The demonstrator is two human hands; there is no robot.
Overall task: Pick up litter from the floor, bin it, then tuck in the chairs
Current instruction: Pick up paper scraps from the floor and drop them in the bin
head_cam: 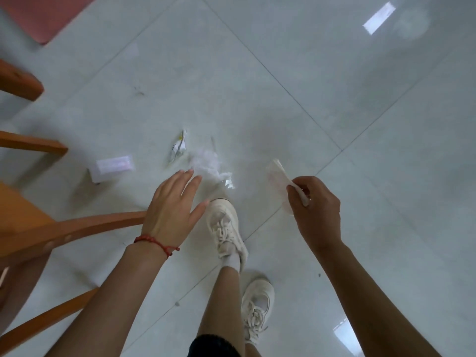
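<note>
1. Two white shoes (257,305) stand on the pale tiled floor (334,99) at the bottom centre of the frame, one ahead of the other; the front one (225,228) points up the frame.
2. Both bare forearms reach up from the bottom edge, one on each side of the legs.
3. At centre left, the left hand (171,210) is spread flat, fingers apart and palm down, holding nothing. A red string bracelet (157,242) circles its wrist. Its fingertips lie just beside a crumpled clear wrapper (210,166) on the floor; whether they touch it cannot be told.
4. At centre right, the right hand (315,210) is closed in a pinch on a thin pale wrapper (280,176), which sticks out toward the upper left of the hand and is held above the floor.
5. A wooden chair (38,228) fills the lower left, its curved rail passing under the left hand.
6. Just beyond the clear wrapper lies a small white and yellow scrap (178,146), near the centre of the frame.
7. Left of that scrap, a flat white packet (113,167) lies near the chair.
8. More wooden chair parts (23,83) enter from the left edge higher up.
9. Small dark specks (139,91) mark the tile above centre left.
10. A pink mat (43,14) shows in the upper left corner, and a bright light reflection (378,18) sits at upper right.
</note>
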